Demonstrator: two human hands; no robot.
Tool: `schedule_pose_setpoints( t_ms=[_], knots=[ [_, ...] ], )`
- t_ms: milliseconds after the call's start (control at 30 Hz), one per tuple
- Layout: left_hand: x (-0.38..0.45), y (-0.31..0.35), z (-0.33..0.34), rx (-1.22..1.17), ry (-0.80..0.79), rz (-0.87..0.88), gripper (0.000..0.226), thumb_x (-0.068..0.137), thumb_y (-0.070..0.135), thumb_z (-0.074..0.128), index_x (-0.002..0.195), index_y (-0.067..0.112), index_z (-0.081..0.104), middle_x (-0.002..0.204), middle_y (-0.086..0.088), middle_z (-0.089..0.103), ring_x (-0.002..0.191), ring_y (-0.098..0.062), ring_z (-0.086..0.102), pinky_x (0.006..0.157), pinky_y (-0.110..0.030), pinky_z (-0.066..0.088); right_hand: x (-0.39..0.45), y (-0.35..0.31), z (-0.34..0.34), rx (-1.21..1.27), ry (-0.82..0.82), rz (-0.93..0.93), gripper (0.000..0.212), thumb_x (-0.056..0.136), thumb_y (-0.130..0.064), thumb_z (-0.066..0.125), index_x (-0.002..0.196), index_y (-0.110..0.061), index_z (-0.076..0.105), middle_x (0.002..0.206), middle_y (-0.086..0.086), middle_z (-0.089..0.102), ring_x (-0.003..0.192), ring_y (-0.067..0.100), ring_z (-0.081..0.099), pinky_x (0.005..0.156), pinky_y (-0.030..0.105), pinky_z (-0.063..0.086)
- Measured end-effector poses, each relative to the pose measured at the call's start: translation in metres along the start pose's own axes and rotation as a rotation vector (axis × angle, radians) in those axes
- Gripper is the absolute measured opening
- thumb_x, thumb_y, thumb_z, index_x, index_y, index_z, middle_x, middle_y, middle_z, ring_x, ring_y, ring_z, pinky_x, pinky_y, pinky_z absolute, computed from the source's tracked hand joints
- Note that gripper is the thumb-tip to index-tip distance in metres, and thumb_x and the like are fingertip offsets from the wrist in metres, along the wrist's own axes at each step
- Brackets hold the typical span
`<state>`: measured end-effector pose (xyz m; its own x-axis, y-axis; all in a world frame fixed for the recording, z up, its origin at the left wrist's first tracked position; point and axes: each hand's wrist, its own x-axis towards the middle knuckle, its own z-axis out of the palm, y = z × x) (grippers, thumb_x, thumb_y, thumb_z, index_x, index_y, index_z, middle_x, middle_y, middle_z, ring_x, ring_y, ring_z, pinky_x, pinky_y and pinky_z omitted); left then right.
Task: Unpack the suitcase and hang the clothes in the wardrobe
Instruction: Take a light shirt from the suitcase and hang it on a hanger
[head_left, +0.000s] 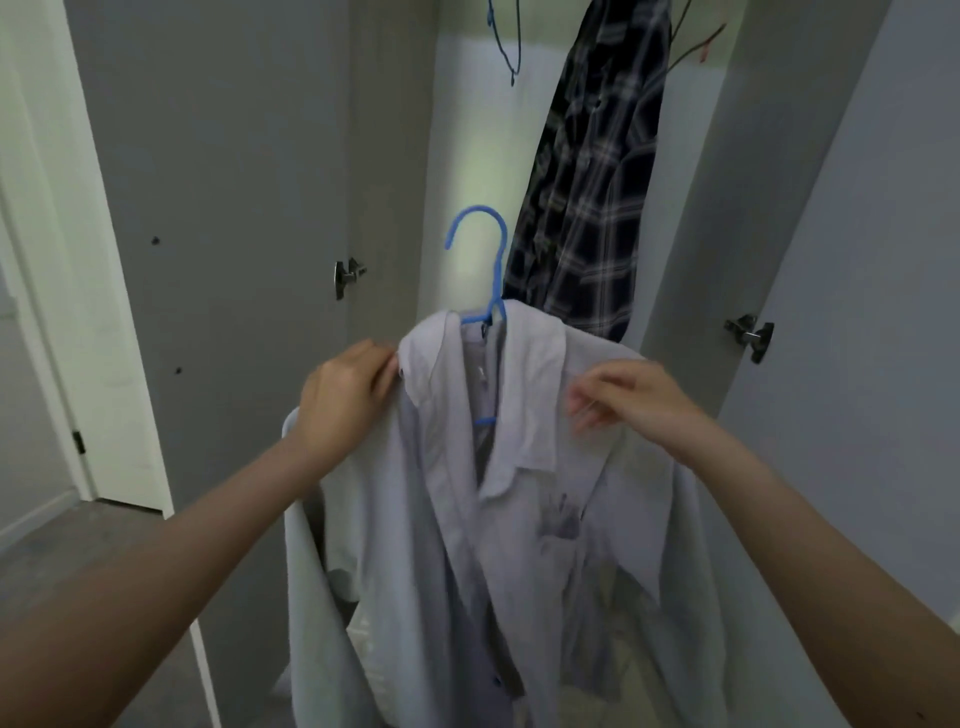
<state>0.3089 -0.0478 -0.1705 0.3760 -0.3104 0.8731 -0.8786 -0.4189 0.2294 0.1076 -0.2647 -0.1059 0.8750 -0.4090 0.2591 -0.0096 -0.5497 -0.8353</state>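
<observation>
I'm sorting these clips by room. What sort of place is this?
Most likely a bedroom, at an open built-in wardrobe: a plaid shirt already hangs inside, hinged wardrobe doors stand open, and both hands hold a pale shirt on a blue hanger.

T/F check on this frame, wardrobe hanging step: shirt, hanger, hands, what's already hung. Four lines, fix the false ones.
1. The pale shirt sits on a blue hanger. True.
2. The hanger's hook is already over the rail. False: it stands free in front of the open wardrobe.
3. A dark plaid shirt hangs inside. True.
4. Only the right hand holds the pale shirt. False: the left hand grips its shoulder too.
</observation>
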Motion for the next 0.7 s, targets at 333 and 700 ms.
schedule_pose_setpoints(
  t_ms=[333, 700],
  knots=[
    [0.025, 0.000, -0.020, -0.098, 0.010, 0.082, 0.025, 0.092, 0.036, 0.036, 0.092, 0.025, 0.058, 0.072, -0.008, 0.057, 0.064, -0.030, 0.057, 0.054, -0.040, 0.048, 0.021, -0.002, -0.023, -0.774, 0.499, -0.424, 0.038, 0.088, -0.034, 0.062, 0.119, -0.013, 0.056, 0.110, 0.009, 0.054, 0.102, 0.021, 0.049, 0.084, 0.030, 0.038],
    [0.021, 0.033, -0.025, -0.455, 0.104, -0.364, 0.041, 0.082, 0.052, 0.041, 0.107, 0.029, 0.064, 0.112, 0.003, 0.046, 0.110, -0.012, 0.044, 0.098, -0.017, 0.028, 0.009, 0.024, -0.010, -0.001, 0.223, 0.029, 0.034, 0.088, -0.026, 0.063, 0.082, 0.006, 0.070, 0.085, 0.027, 0.066, 0.074, 0.016, 0.054, 0.067, 0.025, 0.043]
  ],
)
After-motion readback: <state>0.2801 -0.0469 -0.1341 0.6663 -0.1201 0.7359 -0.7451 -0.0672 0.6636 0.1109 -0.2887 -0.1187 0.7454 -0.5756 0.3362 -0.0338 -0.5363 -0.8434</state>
